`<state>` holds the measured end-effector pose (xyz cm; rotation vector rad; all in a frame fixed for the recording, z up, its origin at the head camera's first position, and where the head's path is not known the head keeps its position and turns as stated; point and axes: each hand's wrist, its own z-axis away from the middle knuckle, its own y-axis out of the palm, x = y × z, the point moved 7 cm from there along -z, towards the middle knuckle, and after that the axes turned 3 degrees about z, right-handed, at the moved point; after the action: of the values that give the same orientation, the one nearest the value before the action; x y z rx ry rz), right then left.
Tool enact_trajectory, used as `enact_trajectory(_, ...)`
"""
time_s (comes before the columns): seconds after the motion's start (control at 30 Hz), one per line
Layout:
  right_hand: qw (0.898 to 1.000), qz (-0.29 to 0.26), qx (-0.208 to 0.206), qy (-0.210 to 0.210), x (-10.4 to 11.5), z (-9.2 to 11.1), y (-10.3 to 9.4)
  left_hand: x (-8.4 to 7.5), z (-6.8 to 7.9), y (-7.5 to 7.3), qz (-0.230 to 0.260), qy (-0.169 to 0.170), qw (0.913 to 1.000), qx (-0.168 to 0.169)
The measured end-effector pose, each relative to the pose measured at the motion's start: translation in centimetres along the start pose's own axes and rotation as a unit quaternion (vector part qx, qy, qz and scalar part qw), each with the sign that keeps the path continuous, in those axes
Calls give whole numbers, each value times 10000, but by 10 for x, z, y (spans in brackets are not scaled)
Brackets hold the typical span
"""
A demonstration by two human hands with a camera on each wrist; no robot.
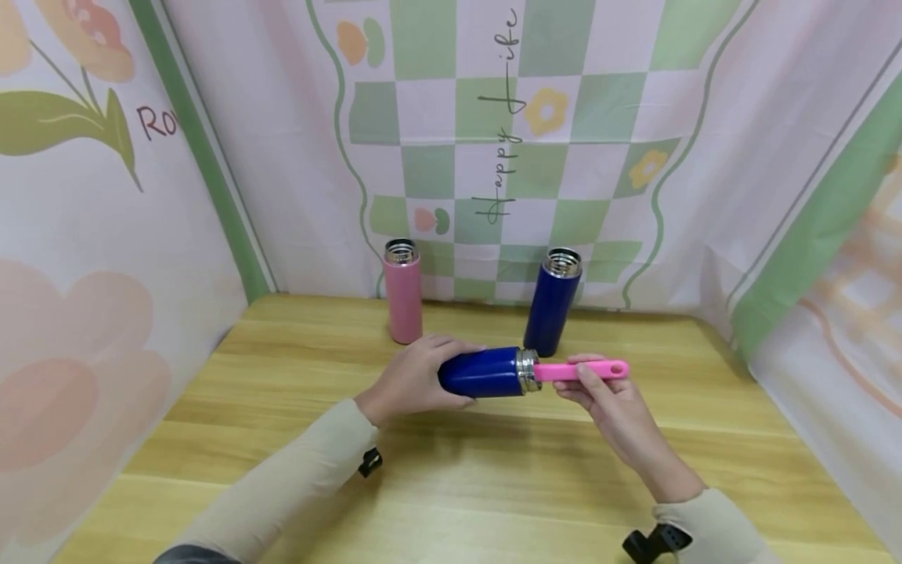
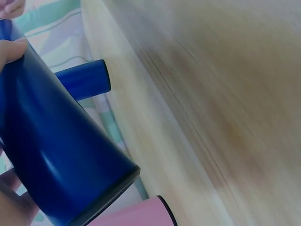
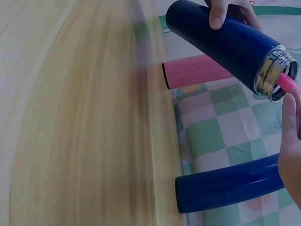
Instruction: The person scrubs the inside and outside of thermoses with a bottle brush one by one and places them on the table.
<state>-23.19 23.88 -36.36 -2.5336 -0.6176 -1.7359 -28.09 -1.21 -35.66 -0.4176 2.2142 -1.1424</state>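
My left hand [image 1: 417, 377] grips a blue thermos bottle [image 1: 486, 373] near its base, holding it on its side above the table with the open steel mouth facing right. In the right wrist view the threaded neck [image 3: 270, 73] shows plainly, without a lid. Between the thumb and fingers of my right hand [image 1: 609, 403] is the pink handle [image 1: 574, 371] of a tool, which has a hole at its outer end. Its other end goes through the mouth into the bottle, where it is hidden. The left wrist view shows the held bottle's dark base rim [image 2: 110, 197].
A pink thermos bottle [image 1: 404, 301] and a second blue thermos bottle [image 1: 553, 305] stand upright and lidless at the back of the wooden table [image 1: 479, 486]. Behind them hangs a checkered curtain [image 1: 486, 157], with more printed cloth at both sides.
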Motion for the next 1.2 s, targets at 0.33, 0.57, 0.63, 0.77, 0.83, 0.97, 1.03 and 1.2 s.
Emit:
enact_trajectory(0.33, 9996, 17, -36, -277, 9, 2, -9, 11, 6, 0, -149, -88, 9998, 34)
enact_trajectory(0.57, 9979, -129, -46, -638, 24, 5, -22, 24, 12, -3, -404, -334, 9986, 47)
enact_trajectory(0.63, 9978, -2, -163, -644, 28, 6, -25, 26, 13, -3, -472, -318, 9983, 88)
enact_trajectory(0.77, 9976, 120, -238, -644, 32, 8, -29, 28, 15, -1, -556, -214, 9981, 145)
enact_trajectory(0.83, 9974, 131, -243, -662, 34, 9, -31, 28, 15, -1, -571, -190, 9980, 168)
enact_trajectory(0.97, 9972, 146, -348, -647, 38, 9, -34, 27, 15, -1, -575, -184, 9979, 216)
enact_trajectory(1.03, 9970, 183, -456, -604, 40, 9, -37, 28, 14, -1, -605, -210, 9977, 241)
enact_trajectory(1.2, 9968, 109, -524, -588, 45, 11, -42, 32, 16, -2, -680, -290, 9971, 203)
